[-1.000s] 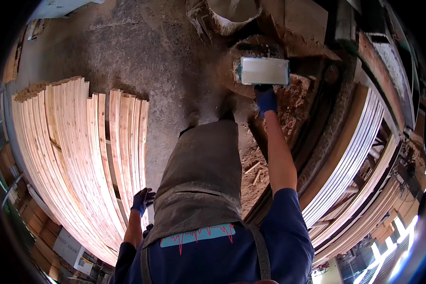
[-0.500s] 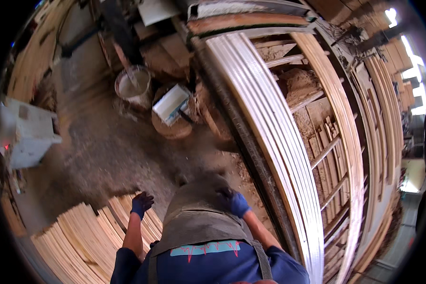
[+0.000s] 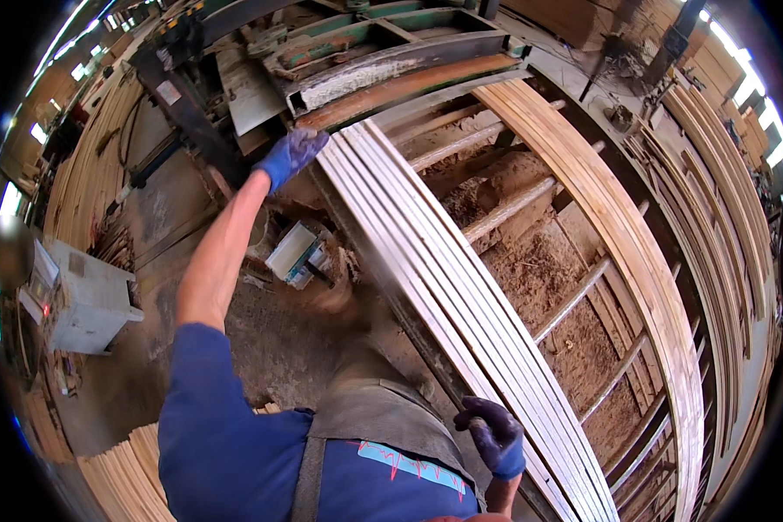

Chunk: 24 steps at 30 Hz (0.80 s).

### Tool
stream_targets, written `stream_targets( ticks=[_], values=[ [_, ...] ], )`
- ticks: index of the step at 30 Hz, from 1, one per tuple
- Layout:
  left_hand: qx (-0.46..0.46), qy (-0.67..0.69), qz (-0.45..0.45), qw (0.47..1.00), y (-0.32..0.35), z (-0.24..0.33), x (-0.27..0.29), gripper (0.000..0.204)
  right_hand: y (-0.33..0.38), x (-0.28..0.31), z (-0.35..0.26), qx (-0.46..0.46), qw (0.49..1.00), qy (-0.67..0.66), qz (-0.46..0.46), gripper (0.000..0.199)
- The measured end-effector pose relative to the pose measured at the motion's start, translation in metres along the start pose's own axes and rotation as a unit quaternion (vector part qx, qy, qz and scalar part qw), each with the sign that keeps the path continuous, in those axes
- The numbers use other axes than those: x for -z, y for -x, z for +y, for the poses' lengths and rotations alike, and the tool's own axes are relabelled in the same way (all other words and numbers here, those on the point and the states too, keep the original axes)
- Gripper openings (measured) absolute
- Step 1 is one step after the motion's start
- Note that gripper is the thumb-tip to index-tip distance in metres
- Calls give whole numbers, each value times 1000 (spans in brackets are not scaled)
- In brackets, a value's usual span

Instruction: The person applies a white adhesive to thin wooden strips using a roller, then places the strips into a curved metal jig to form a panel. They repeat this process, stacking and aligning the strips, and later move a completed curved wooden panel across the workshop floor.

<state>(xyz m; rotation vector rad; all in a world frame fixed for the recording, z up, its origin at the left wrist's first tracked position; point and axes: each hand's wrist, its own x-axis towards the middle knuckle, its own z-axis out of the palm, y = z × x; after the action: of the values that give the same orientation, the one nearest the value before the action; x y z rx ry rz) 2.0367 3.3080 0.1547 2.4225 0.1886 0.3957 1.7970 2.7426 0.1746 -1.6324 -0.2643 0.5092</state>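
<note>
My left hand (image 3: pixel 292 158), in a blue glove with dark fingers, reaches out to the far end of a row of long pale boards (image 3: pixel 461 287). Its fingers are stretched toward the corner of the outermost board, at or against it; a firm grip does not show. Closer to my body, my right hand (image 3: pixel 494 433) in a matching glove hovers beside or just over the near edge of the same boards. Its fingers are loosely bent and apart, with nothing seen in them. The boards lie side by side, lengthwise on a roller frame (image 3: pixel 506 213).
A second row of brownish boards (image 3: pixel 613 222) runs along the frame's right side. Sawdust (image 3: pixel 574 348) lies beneath the rollers. Left of the frame stands an open white container (image 3: pixel 294 252). A grey box-shaped cabinet (image 3: pixel 91 296) is at left, and stacked boards (image 3: pixel 130 474) lie at lower left.
My left hand has swung forward from beside the stacked boards to the far end of the pale boards. My right hand has moved right, from my apron to their near edge. The view has shifted.
</note>
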Motion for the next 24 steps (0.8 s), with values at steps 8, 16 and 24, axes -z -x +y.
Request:
stream_targets(
  ticks=[8, 16, 24],
  values=[
    [147, 139, -268, 942, -188, -29, -117, 51, -39, 27, -14, -28, 975, 23, 220, 27],
    [88, 186, -274, 940, -244, -152, -150, 71, -53, 40, -19, -33, 962, 7, 271, 31],
    [359, 192, -433, 804, -352, -81, -194, 86, -60, 42, -27, -146, 929, 120, 318, 34]
  ],
)
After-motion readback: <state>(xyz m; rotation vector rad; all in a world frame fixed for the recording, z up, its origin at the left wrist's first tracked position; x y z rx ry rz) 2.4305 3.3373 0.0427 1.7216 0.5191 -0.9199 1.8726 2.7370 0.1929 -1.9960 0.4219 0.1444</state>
